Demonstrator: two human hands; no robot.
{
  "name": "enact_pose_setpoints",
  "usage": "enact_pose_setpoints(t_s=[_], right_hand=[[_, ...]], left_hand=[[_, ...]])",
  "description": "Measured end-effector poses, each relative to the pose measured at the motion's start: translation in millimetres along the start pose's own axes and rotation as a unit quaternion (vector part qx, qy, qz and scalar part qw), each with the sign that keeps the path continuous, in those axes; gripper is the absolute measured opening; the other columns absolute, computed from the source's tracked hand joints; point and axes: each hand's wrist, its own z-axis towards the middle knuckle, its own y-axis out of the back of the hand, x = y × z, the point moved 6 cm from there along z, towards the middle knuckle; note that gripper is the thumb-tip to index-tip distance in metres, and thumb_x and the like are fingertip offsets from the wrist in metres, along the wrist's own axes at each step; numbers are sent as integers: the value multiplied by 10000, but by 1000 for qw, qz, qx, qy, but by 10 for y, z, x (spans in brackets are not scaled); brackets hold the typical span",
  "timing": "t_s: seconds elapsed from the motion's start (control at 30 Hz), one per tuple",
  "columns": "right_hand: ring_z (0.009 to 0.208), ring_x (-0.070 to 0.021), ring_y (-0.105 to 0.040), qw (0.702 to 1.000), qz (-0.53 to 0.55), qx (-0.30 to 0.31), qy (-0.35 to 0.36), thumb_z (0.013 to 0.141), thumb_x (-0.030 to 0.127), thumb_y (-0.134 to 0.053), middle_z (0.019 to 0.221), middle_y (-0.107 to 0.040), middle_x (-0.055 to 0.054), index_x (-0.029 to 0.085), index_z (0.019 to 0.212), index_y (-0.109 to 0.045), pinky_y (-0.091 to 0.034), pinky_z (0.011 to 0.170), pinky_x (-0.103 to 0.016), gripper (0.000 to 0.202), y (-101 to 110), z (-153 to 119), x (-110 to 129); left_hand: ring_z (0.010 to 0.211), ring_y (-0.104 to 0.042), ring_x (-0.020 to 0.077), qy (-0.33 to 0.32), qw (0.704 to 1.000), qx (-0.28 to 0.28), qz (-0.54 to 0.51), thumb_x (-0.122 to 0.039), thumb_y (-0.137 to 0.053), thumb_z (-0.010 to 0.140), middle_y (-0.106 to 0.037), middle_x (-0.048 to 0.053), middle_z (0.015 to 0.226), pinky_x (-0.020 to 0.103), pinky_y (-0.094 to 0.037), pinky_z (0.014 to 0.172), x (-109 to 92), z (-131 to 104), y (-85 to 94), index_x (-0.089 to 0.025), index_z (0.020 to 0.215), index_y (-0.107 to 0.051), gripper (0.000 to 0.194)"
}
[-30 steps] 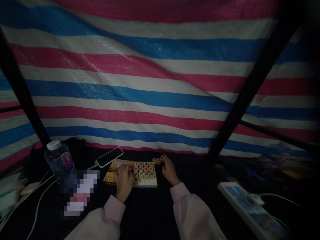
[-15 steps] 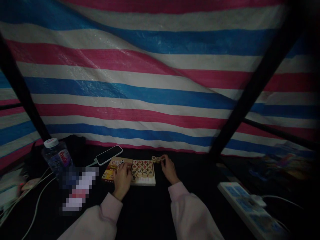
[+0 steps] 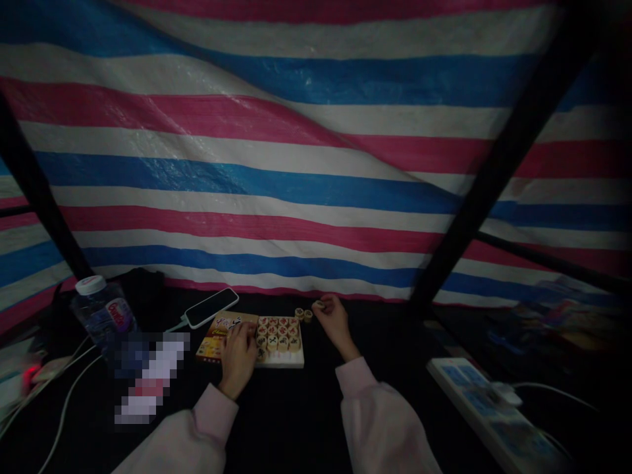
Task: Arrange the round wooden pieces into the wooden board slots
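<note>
A xiangqi box (image 3: 216, 341) with a printed cover lies on the black table. Joined to its right side or set against it is a white tray (image 3: 289, 360) with rows of round wooden xiangqi pieces (image 3: 281, 332), marked in red and dark characters. My left hand (image 3: 237, 352) rests on the box cover, fingers stretched towards the tray's left edge. Beyond the tray's far right corner, my right hand (image 3: 334, 322) pinches one xiangqi piece (image 3: 320, 305) between thumb and fingertips. Two loose pieces (image 3: 303, 315) lie just left of that hand.
A white-edged phone (image 3: 211, 307) with a cable lies behind the box. A clear bottle (image 3: 106, 316) with a white cap stands at the left, beside cables and a blurred-out patch. At the right is a white power strip (image 3: 486, 408) with a plug. Striped sheeting (image 3: 276, 224) hangs behind.
My right hand has risen slightly and the piece in its fingertips now shows. My left hand stays on the box. The whole view has shifted a little.
</note>
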Motion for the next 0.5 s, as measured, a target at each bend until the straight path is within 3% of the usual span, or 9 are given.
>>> enact_pose_setpoints(t_s=[0.1, 0.2, 0.27, 0.33, 0.5], right_hand=[[611, -120, -565, 976, 107, 190, -4, 596, 264, -666, 698, -566, 26, 191, 866, -509, -449, 552, -226, 321, -310, -192, 328], [524, -63, -490, 938, 85, 337, 10, 589, 163, -657, 695, -548, 48, 184, 855, -537, -363, 467, -167, 293, -610, -552, 510], [489, -49, -441, 914, 55, 401, 25, 577, 102, -639, 646, -523, 62, 177, 822, -542, -312, 436, -154, 274, -769, -776, 540], [487, -55, -426, 905, 19, 421, 57, 570, 68, -627, 605, -496, 67, 177, 794, -548, -296, 432, -156, 261, -864, -913, 547], [539, -77, -451, 917, -52, 370, 139, 593, 65, -616, 674, -531, 36, 175, 838, -590, -344, 489, -181, 270, -896, -969, 537]], left_hand=[[1113, -478, 219, -5, 1000, 2, 5, -164, -384, 845, -596, 56, 1154, 400, -291, 933, -11, -4, -4, -230, 1048, -582, 291], [1109, -481, 217, -9, 1000, 2, 8, -160, -382, 845, -599, 55, 1148, 391, -297, 932, -16, -2, -6, -225, 1048, -580, 291], [1101, -488, 215, -10, 1000, -1, 10, -159, -380, 846, -604, 57, 1136, 385, -303, 926, -16, 0, -2, -223, 1043, -581, 289], [1092, -495, 214, -10, 1000, -4, 11, -155, -382, 841, -609, 59, 1122, 382, -307, 921, -13, 1, 1, -222, 1038, -583, 290], [1089, -499, 209, -13, 1000, -13, 7, -149, -384, 835, -609, 56, 1122, 376, -313, 911, -9, -2, -5, -224, 1032, -584, 291]])
